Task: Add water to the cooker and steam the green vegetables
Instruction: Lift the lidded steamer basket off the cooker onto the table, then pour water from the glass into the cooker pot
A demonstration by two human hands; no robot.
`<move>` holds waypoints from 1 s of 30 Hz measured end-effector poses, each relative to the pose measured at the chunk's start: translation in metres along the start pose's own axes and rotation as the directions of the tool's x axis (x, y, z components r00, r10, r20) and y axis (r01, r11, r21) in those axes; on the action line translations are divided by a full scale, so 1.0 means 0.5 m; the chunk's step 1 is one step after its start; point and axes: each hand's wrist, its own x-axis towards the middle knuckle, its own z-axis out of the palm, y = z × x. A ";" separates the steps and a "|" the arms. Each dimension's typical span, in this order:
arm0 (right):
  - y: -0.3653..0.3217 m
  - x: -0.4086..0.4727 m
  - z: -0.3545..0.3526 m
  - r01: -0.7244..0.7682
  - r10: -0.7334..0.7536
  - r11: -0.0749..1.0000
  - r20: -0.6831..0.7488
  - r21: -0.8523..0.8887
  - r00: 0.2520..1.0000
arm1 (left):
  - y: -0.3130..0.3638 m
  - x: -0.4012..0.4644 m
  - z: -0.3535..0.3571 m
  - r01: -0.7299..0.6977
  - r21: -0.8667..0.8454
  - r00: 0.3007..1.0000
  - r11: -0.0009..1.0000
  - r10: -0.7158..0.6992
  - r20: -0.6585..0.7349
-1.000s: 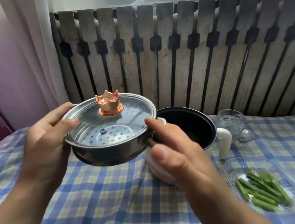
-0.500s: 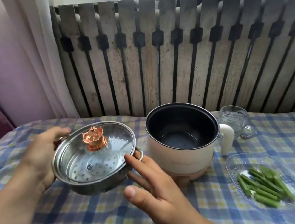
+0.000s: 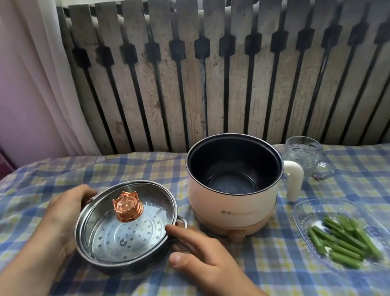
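A steel steamer basket with a glass lid and copper crown knob rests on the checked tablecloth, left of the cream electric cooker, whose dark pot stands uncovered. My left hand holds the basket's far-left handle. My right hand lies by the near-right handle, fingers spread, fingertips touching the rim. Cut green vegetables lie in a clear dish at the right. A glass cup stands behind the cooker's handle.
The table with blue and yellow checked cloth backs onto a slatted wooden radiator cover under a window. A white curtain hangs at the back left.
The basket with its lid came off the cooker, moved left and down, and now sits on the cloth. My right hand has let go of its handle.
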 end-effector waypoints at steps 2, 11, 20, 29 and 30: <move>-0.012 -0.004 -0.002 -0.036 0.036 0.999 -0.006 -0.026 0.999 | -0.007 0.006 -0.003 0.004 0.036 1.000 0.999 -0.004 0.012; -0.192 -0.053 -0.115 0.040 -0.181 0.864 -0.237 -0.502 0.955 | -0.046 0.122 -0.071 -0.229 0.236 0.922 0.944 0.288 -0.259; -0.228 -0.119 -0.366 -0.050 -0.112 0.963 -0.566 -0.264 0.817 | -0.039 0.122 -0.052 -0.300 0.495 0.896 0.816 0.419 -0.148; -0.149 -0.098 -0.484 -0.302 -0.114 0.872 -0.761 -0.385 0.639 | -0.051 0.113 -0.018 -0.398 0.581 0.830 0.710 0.549 -0.103; -0.131 -0.086 -0.493 -0.331 -0.108 0.858 -0.769 -0.392 0.630 | -0.053 0.114 -0.016 -0.407 0.580 0.822 0.705 0.560 -0.104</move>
